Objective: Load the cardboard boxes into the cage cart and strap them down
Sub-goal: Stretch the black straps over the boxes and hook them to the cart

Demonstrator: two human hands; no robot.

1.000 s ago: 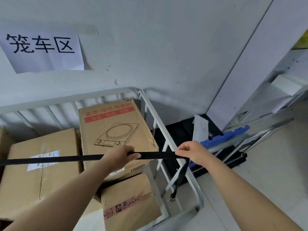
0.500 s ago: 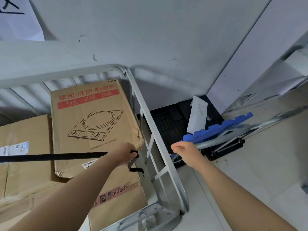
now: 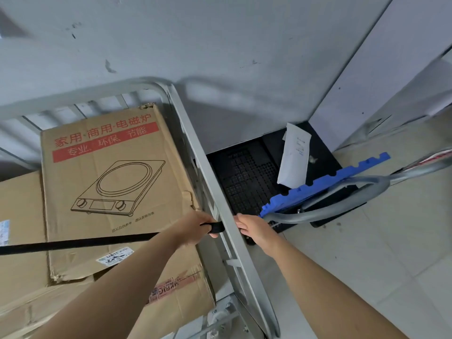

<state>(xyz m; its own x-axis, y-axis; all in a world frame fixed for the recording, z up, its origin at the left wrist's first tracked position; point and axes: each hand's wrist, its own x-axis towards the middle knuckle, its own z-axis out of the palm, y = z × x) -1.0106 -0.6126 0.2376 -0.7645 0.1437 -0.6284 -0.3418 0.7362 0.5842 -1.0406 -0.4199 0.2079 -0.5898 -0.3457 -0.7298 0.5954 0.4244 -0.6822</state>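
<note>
Since several brown cardboard boxes (image 3: 22, 216) already sit inside the grey metal cage cart (image 3: 199, 155), loading looks done and strapping is the step in hand. Nearest: a box with red printed tape (image 3: 176, 289), low in the cart. Above it the left hand (image 3: 195, 228), fingers curled tight round the end of the flat black webbing strap (image 3: 80, 243), right at the cart's side rail. The right hand (image 3: 252, 230) is just across the rail, fingers bent against it; holding strap or rail, cannot tell. The strap runs taut leftward over the large box printed with a cooker drawing (image 3: 110, 179). No fastening visible; hooking and tightening remain, I judge. Beyond: black gridded pallet (image 3: 244, 177), blue plastic board (image 3: 318, 184), white pouch (image 3: 293, 160)
</note>
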